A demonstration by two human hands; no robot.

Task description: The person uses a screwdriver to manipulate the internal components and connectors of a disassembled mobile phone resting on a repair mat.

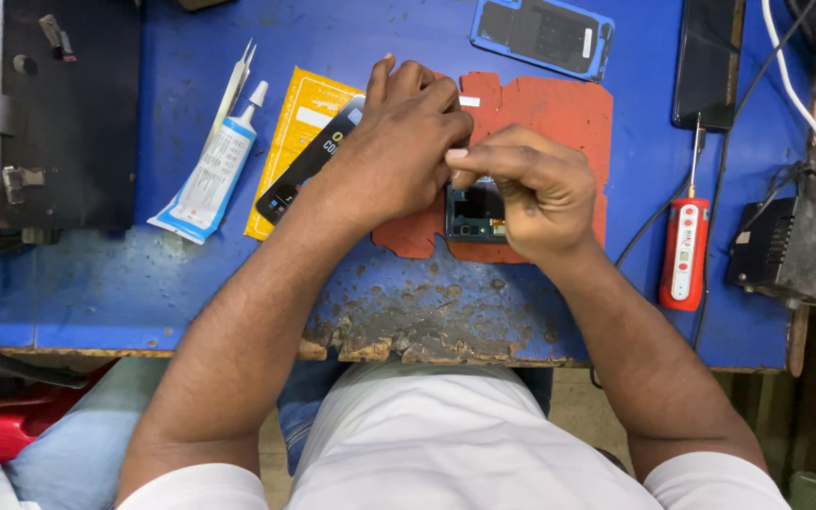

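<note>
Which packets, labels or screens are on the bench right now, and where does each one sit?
Glue tube: left of the left hand, lying slanted; white and blue, white nozzle.
Yellow packet: under the left forearm side; flat, yellow with a white label patch.
Dark screen panel: lying across the yellow packet; long, black.
Blue-framed panel: top centre; dark inside.
Black phone: top right, screen off.
Red tool: right of the right hand; white label strip.

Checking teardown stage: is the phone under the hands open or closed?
Open: the dark rectangular phone body on the red rubber mat shows exposed internal parts, no back cover.
</note>
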